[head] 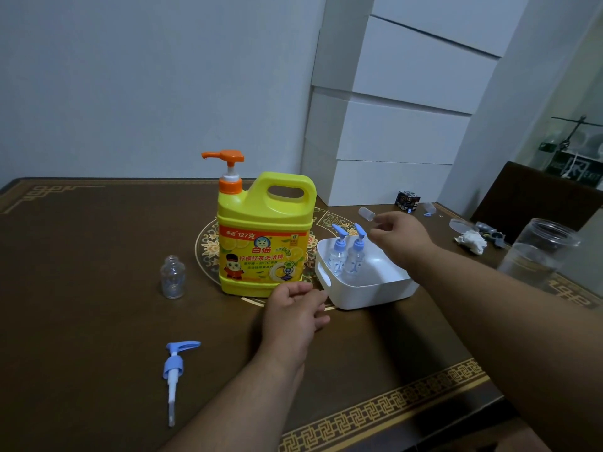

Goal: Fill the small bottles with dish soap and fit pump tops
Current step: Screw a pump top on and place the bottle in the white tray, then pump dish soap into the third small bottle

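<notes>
Left hand (293, 313) rested loosely curled, empty. Right hand (399, 238) pinched a clear cap (367, 213) above the tub (368, 288). Uncapped bottle (172, 277), nine o'clock of the soap jug (264, 233), apparently awaited filling next.

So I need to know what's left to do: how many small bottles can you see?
3: two with blue pump tops fitted, and, stand in the white tub; one open bottle stands left of the yellow jug.

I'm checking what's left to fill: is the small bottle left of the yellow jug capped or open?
Open. The small bottle stands upright with a bare neck; a loose pump top lies on the table nearer the camera.
</notes>
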`<control>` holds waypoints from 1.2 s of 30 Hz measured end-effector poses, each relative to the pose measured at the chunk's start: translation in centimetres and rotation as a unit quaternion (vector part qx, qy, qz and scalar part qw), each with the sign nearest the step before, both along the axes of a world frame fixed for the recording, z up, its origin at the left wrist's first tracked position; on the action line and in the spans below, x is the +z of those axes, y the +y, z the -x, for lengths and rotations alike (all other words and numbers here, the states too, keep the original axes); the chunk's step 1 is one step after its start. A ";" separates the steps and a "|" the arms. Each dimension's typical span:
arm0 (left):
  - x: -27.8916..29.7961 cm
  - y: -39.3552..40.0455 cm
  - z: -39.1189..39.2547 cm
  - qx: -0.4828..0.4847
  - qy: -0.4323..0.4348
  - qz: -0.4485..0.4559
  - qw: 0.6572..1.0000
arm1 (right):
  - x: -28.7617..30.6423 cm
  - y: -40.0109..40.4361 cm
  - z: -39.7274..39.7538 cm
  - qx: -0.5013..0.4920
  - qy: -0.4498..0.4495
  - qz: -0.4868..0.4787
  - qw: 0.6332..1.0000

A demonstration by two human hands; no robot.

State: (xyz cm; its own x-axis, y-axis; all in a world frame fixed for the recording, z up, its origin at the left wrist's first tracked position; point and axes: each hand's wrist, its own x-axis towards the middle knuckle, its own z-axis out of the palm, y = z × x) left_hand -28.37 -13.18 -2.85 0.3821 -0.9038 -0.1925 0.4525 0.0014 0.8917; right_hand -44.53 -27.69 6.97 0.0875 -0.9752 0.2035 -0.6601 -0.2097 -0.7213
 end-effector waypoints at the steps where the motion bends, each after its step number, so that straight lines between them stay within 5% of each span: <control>1: 0.0 0.0 -0.1 0.002 -0.001 -0.002 1.000 | 0.2 0.4 0.0 -0.002 -0.019 0.004 1.000; 14: 4.0 4.6 -2.4 0.083 -0.078 0.057 0.992 | 0.5 9.1 -3.4 0.001 -0.226 0.074 0.971; 21: 7.4 8.4 -10.2 0.180 -0.224 0.110 0.952 | -2.3 12.8 -7.3 0.060 -0.273 0.000 0.960; 27: 4.5 8.4 -17.8 0.260 -0.386 -0.013 0.885 | -6.2 13.8 -10.0 0.090 -0.241 -0.048 0.965; 36: 0.2 6.3 -20.1 0.164 -0.372 -0.075 0.910 | -8.6 13.3 -10.8 0.090 -0.213 -0.113 0.966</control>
State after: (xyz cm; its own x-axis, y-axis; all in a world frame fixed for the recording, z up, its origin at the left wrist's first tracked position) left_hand -8.29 -6.86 -2.68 0.7027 -0.7017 0.1175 -0.2794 -0.1202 0.9526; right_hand -33.75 -14.35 -1.63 0.2149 -0.9757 0.0424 -0.2616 -0.0993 -0.9600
